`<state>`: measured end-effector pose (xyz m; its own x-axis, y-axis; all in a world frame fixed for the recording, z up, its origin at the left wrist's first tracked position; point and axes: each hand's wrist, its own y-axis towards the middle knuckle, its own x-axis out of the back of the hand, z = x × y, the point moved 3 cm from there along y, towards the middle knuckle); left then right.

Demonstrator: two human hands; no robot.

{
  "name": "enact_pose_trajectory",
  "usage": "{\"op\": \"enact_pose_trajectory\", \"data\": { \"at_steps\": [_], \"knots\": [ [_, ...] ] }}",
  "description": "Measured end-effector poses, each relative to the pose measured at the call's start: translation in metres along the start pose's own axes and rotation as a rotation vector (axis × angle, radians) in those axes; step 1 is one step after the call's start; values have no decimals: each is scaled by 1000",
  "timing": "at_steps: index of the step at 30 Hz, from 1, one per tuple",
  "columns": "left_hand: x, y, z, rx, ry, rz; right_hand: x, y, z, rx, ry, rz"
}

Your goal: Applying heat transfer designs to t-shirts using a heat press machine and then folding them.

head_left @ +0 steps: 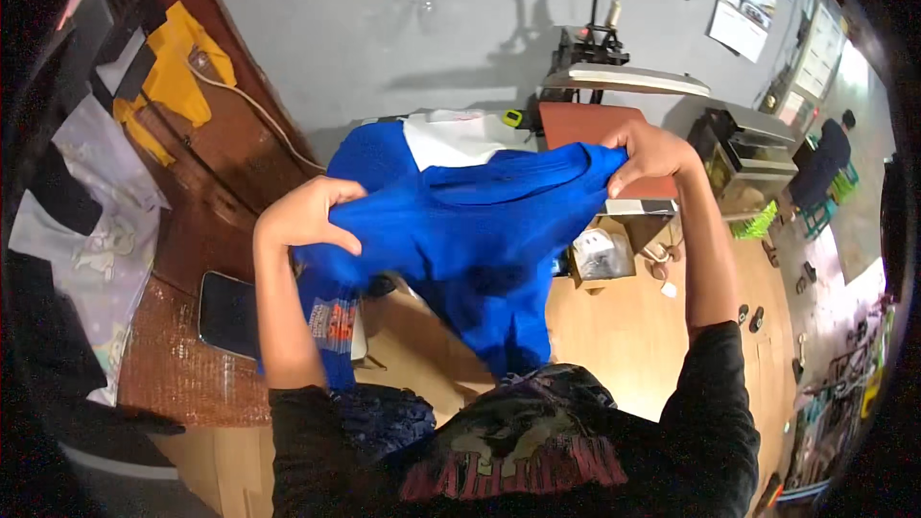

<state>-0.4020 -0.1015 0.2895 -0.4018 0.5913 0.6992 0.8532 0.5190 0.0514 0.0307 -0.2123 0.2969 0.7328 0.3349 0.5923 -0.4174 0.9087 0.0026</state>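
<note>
A blue T-shirt (470,240) hangs stretched in the air between my two hands, its neckline on the upper side. My left hand (305,218) grips one shoulder of it between thumb and fingers. At the opposite shoulder, my right hand (654,155) pinches the cloth, fingers closed over the edge. The lower part of the shirt droops toward my body in folds. Behind it lies more blue cloth (369,152) with a white sheet (451,141) on top. Below my left forearm, a blue piece with a printed patch (333,319) is partly hidden.
A heat press with a raised plate (628,79) and a reddish lower bed (585,125) stands beyond my right hand. A yellow-green tape measure (513,118) lies beside it. At left, a dark tablet-like device (227,312) rests on a brown surface. One person (823,161) sits far right.
</note>
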Motion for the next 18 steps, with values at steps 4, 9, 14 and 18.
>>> {"op": "enact_pose_trajectory", "data": {
  "at_steps": [4,9,14,18],
  "knots": [
    [-18,36,5,161,525,-89,35,-62,-37,-127,-35,-87],
    [-44,96,-21,113,517,-786,100,-137,-89,-112,334,-361],
    [-78,149,-62,85,40,-435,159,-217,-144,67,7,-261],
    [-116,186,-84,94,51,-302,202,-261,-196,-178,-263,-294]
  ]
}}
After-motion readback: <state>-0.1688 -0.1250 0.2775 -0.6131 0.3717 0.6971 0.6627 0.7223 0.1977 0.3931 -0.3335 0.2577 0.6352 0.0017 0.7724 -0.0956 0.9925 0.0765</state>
